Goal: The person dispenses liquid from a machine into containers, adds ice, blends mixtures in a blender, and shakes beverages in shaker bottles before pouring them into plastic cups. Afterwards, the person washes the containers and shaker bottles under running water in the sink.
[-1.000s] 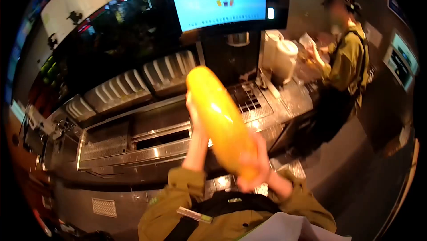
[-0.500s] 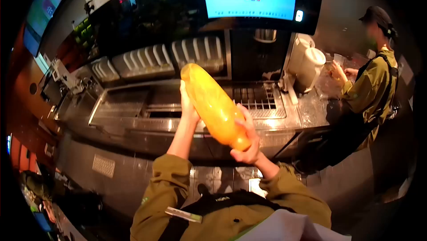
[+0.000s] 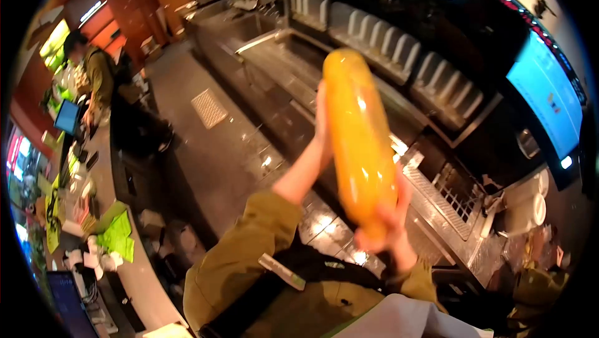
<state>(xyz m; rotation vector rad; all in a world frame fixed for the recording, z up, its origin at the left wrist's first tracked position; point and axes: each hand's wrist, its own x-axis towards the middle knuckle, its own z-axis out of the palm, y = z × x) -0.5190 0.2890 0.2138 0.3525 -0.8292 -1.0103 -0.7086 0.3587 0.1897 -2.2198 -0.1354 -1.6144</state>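
Holds orange bottle (image 3: 362, 144) in midair in front of chest, using both hands. Tilts it, rounded base up and away, narrow neck down toward body. Grips neck end with right hand (image 3: 396, 225), fingers wrapped round; reads slightly blurred there. Can't tell if capped. Keeps left hand (image 3: 322, 127) flat along bottle's left side, higher up, near base end; fingers hidden behind, so can't tell how closed.

Wears olive sleeves (image 3: 268, 219), dark apron straps, name tag (image 3: 282, 272) on chest. Past the bottle: metal counter (image 3: 254, 43), with row of clear bins (image 3: 377, 35) along its back. Right of bottle: grated tray (image 3: 458, 194) set into counter, then white jugs (image 3: 527, 207) just beyond. Upper right: lit blue screen (image 3: 549, 94).

On left: second counter (image 3: 140, 279), with bright green bag (image 3: 118, 238) on top, plus tablet (image 3: 67, 116) farther along. Beside tablet: co-worker (image 3: 103, 82), standing, dark cap, olive top. Lower right edge: another person (image 3: 540, 291), only partly visible, blurred. Between counters: dark floor with metal grate plate (image 3: 209, 108).
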